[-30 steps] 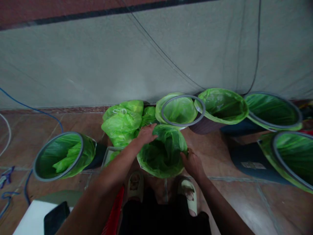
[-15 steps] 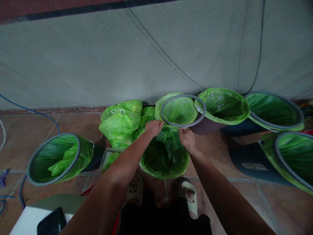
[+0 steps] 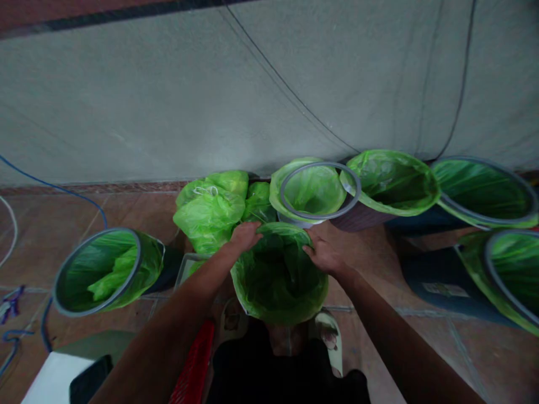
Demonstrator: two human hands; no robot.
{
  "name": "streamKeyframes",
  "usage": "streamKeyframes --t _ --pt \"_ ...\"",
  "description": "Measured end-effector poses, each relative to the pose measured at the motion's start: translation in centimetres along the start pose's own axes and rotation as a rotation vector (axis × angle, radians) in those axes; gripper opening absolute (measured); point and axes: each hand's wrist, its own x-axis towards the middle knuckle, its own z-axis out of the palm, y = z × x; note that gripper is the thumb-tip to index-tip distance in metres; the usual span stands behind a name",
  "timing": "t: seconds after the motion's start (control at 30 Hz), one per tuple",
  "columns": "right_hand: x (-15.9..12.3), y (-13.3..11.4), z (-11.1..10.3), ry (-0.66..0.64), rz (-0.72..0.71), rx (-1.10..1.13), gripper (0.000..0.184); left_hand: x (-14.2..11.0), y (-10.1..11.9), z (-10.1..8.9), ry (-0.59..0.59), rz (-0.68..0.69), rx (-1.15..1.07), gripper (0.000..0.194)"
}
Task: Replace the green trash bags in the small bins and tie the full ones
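Note:
Between my feet stands a bin lined with a green trash bag (image 3: 280, 306), its mouth facing up and the bag folded over the rim. My left hand (image 3: 246, 235) grips the bag's edge at the far left of the mouth. On the far right side, my right hand (image 3: 325, 253) has its fingers closed over the same edge. The bin's body is hidden beneath the bag. Just beyond my hands, a loose grey ring (image 3: 356, 188) rests across another bin lined with a green bag (image 3: 314, 193).
Knotted green bags (image 3: 210, 210) lie against the wall. Lined bins stand at the left (image 3: 99, 272) and right (image 3: 446, 283). A red basket (image 3: 196, 359) is by my left leg. A phone (image 3: 90, 379) lies on a white surface (image 3: 54, 379). Cables hang on the wall.
The bag's rim has come nearer to me, away from the ringed bin behind. My hands have moved slightly apart, still holding the edge, which now looks smoother along the far side.

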Motion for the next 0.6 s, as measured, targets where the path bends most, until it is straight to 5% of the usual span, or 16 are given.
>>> streamKeyframes --t 0.13,0.23,0.5,0.6 --pt "1.9 -1.8 -0.8 0.042 0.098 -0.036 0.039 0.6 0.3 -1.2 0.017 0.008 -0.177 0.065" --pt "3.5 -2.9 -0.4 0.092 0.176 -0.105 0.053 1.6 1.0 -2.0 0.057 -0.001 -0.312 0.053" --pt "3.4 -2.6 1.6 0.042 0.087 -0.143 0.018 1.4 2.3 -0.6 0.059 0.084 -0.116 0.04" --pt "3.0 -2.4 2.0 0.083 0.131 -0.067 0.023 1.0 2.3 -0.3 0.055 0.053 -0.103 0.036"
